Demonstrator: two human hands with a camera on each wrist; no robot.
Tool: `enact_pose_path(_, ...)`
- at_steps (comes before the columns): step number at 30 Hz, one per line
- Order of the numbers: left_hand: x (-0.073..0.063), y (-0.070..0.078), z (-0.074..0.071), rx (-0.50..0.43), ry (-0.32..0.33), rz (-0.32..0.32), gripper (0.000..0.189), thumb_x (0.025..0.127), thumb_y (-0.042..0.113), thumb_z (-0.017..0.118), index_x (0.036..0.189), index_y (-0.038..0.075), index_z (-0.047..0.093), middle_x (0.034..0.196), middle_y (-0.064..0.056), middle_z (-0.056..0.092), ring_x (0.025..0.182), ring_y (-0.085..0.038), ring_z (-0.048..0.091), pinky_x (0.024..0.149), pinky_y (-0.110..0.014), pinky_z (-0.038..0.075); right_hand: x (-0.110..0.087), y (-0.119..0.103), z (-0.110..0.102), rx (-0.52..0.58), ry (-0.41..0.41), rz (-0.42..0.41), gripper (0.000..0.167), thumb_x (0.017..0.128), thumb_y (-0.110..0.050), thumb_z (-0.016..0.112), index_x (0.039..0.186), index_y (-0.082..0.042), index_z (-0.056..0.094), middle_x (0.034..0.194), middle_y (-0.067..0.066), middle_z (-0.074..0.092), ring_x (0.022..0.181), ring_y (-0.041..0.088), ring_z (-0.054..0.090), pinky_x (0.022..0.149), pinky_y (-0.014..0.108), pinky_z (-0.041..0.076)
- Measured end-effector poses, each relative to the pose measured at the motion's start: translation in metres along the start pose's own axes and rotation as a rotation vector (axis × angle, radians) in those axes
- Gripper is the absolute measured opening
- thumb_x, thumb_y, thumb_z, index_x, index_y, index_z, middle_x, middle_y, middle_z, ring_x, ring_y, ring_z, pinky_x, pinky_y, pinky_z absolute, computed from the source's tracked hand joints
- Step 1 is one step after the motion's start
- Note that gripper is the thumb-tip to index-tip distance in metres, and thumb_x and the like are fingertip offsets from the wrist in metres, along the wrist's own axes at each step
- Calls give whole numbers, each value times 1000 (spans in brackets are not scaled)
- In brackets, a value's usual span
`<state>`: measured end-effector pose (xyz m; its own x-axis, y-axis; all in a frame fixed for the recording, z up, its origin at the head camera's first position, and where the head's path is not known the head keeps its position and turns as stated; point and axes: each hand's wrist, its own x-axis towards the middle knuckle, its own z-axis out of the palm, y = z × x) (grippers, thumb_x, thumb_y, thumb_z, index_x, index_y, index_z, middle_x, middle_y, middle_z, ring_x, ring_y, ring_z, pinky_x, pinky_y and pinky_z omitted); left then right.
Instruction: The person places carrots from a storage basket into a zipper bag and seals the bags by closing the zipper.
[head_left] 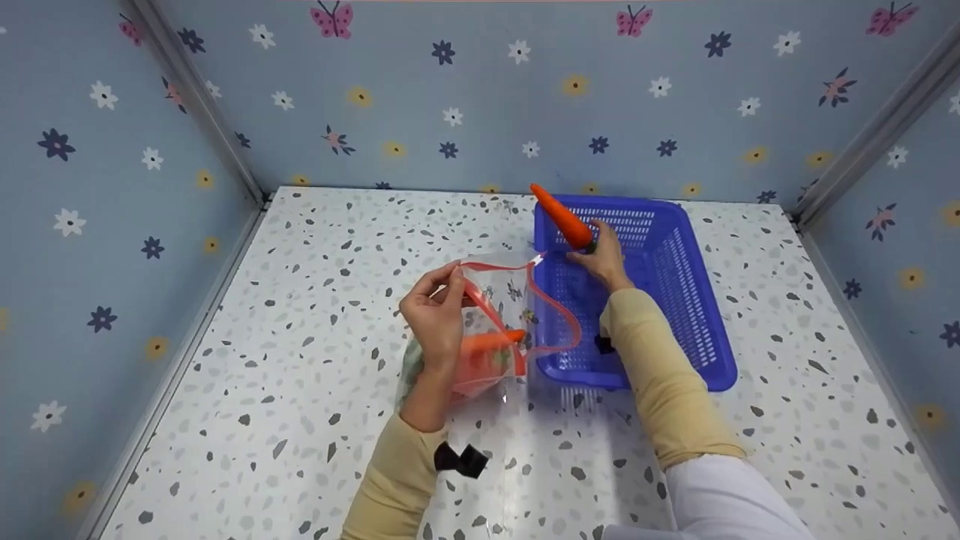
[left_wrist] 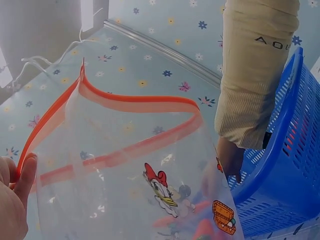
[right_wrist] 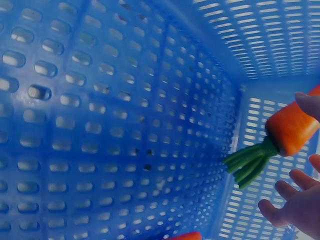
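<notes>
White table (head_left: 337, 300) carries a blue basket (head_left: 679, 285) by its far edge. Beside the basket's left edge, the clear bag (head_left: 487, 367) is best kept wide-mouthed, left hand (head_left: 439, 315) pinching its rim; right hand (head_left: 609, 259) grips the carrot (head_left: 561, 217) above the far-left corner.

Orange carrot (head_left: 562, 216), red-trimmed bag (head_left: 484, 370)

L hand (head_left: 437, 319) is pinching betw. thumb (left_wrist: 26, 176) & fingers, L forearm (head_left: 397, 469) angling up & slightly R from bottom edge. R arm (head_left: 667, 382) is reaching a bit farther fwd, slanting L; R hand (head_left: 606, 260) is gripping w/ thumb (right_wrist: 309, 105) opp. fingers (right_wrist: 286, 190), several spreading loosely.
</notes>
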<state>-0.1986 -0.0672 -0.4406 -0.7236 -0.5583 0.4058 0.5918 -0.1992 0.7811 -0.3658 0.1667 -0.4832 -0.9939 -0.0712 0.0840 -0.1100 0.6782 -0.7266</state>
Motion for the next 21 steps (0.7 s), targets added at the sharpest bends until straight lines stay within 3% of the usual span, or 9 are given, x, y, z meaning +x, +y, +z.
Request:
enact_pose_path(1, 0, -6, -2, 0, 7, -11, 14, 80, 4, 64, 91, -5, 67, 71, -16, 56, 50, -23, 59, 44, -34, 52, 1, 1, 2, -5, -7, 6, 73, 74, -15, 72, 132, -1, 31, 132, 21, 36, 121, 33, 33, 100, 49, 25)
enact_pose_path(5, -1, 18, 5, 32, 22, -40, 14, 80, -1, 61, 90, -11, 64, 69, -13, 56, 50, -20, 59, 45, -32, 52, 5, 1, 6, -7, -20, 28, 74, 74, -17, 72, 134, -3, 30, 131, 21, 36, 121, 33, 33, 98, 54, 23)
enact_pose_path(8, -5, 48, 16, 28, 15, -61, 13, 79, -7, 58, 88, -16, 62, 68, -12, 56, 50, -16, 58, 45, -28, 52, 7, 1, 4, -12, -35, 41, 76, 74, -18, 71, 135, -4, 27, 132, 22, 34, 121, 34, 33, 98, 55, 20)
enact_pose_path(11, -6, 33, 13, 25, -6, -37, 12, 80, -3, 60, 88, -10, 65, 69, -14, 56, 49, -18, 58, 44, -28, 51, 9, 4, 1, -18, -58, 43, 78, 75, -17, 71, 136, -4, 24, 132, 23, 33, 121, 36, 33, 99, 56, 18)
enact_pose_path(13, -6, 32, 13, 40, -6, -34, 12, 80, -2, 60, 88, -9, 65, 69, -13, 56, 49, -18, 58, 44, -28, 52, 9, 5, 0, -17, -73, 37, 79, 75, -15, 71, 137, -3, 23, 133, 24, 33, 121, 36, 32, 101, 54, 18)
enact_pose_path(18, -7, 49, 17, 65, 12, -72, 14, 80, -7, 57, 89, -16, 62, 68, -13, 55, 49, -16, 58, 45, -30, 52, 13, 7, 4, 18, -107, 13, 77, 76, -10, 69, 137, 1, 22, 132, 27, 33, 120, 37, 33, 104, 45, 21)
enact_pose_path(21, -6, 45, 14, 58, 5, -73, 14, 80, -7, 57, 90, -15, 62, 68, -13, 56, 50, -17, 58, 45, -28, 52, 18, 13, 8, 68, -123, -8, 72, 78, -10, 67, 136, 0, 25, 130, 25, 37, 119, 35, 37, 104, 44, 24)
